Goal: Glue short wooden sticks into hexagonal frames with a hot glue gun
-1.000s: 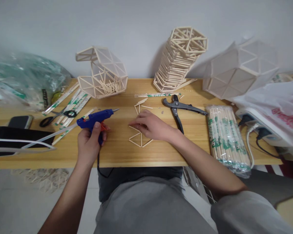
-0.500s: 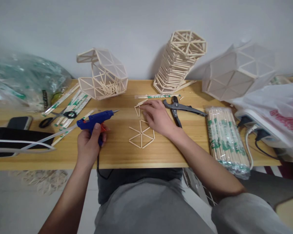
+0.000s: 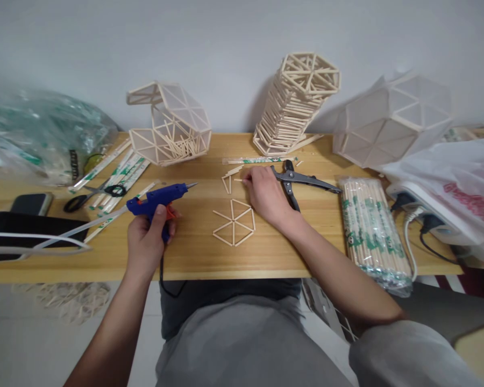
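Note:
My left hand (image 3: 147, 236) is wrapped around the handle of a blue glue gun (image 3: 157, 198), its metal nozzle pointing right. A pale glue stick (image 3: 105, 217) runs out of its back. My right hand (image 3: 266, 196) pinches a short wooden stick (image 3: 239, 180), whose tip pokes out leftward from the fingers. Several loose short sticks (image 3: 227, 184) lie just left of those fingertips. Below them, flat on the table, rests a hexagonal stick frame (image 3: 233, 221) with spokes; its upper-left side is open. Cutting pliers (image 3: 304, 178) lie to the right of my right hand.
Along the wall stand an open stick lantern shape (image 3: 181, 123), a stacked stick tower (image 3: 292, 107) and a paper-covered polyhedron (image 3: 395, 118). A chopstick pack (image 3: 373, 231) and power strip (image 3: 427, 209) sit right. Scissors (image 3: 92, 196), phone (image 3: 31, 204) and plastic bag (image 3: 44, 134) lie left.
My right hand has drawn back a little to the right from the loose sticks, now with a short stick between its fingertips. My left hand and the glue gun have stayed put.

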`<state>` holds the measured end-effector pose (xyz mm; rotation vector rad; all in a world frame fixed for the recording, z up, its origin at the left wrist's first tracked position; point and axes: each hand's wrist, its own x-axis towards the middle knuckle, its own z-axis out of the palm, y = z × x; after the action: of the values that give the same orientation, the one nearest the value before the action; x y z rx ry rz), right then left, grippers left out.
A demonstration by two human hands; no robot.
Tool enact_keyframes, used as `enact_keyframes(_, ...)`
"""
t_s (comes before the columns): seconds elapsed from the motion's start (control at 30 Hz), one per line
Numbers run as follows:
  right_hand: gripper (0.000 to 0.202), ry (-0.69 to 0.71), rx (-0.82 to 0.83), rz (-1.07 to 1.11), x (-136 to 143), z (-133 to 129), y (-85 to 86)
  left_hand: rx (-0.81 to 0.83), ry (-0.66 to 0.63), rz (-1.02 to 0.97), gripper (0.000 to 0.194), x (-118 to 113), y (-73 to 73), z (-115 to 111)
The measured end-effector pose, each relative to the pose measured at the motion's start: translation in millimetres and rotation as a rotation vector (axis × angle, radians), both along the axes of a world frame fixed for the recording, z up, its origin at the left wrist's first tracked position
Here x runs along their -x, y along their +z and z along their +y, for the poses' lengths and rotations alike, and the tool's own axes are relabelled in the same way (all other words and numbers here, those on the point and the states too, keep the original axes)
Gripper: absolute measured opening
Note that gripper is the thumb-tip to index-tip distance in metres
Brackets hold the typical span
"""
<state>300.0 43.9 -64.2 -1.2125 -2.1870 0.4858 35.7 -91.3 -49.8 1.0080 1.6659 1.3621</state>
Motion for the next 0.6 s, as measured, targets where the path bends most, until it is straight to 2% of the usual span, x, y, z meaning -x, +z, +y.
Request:
enact_keyframes(0.13,0.02,0.057,0.058,0.174,1,-4,8.9,-0.002,-0.001,-0.008,0.045,0,1.3,-1)
enact_keyframes(0.27,0.023,0.175,0.082,0.203,3,-7,15.3,-0.007,-0.007,-0.032,0.045,-1,2.8,-1)
enact_keyframes(0.6,0.012,0.254,0.158,0.264,12,-15,13.2,0.034,-0.054,-0.008,0.051,1,1.8,-2)
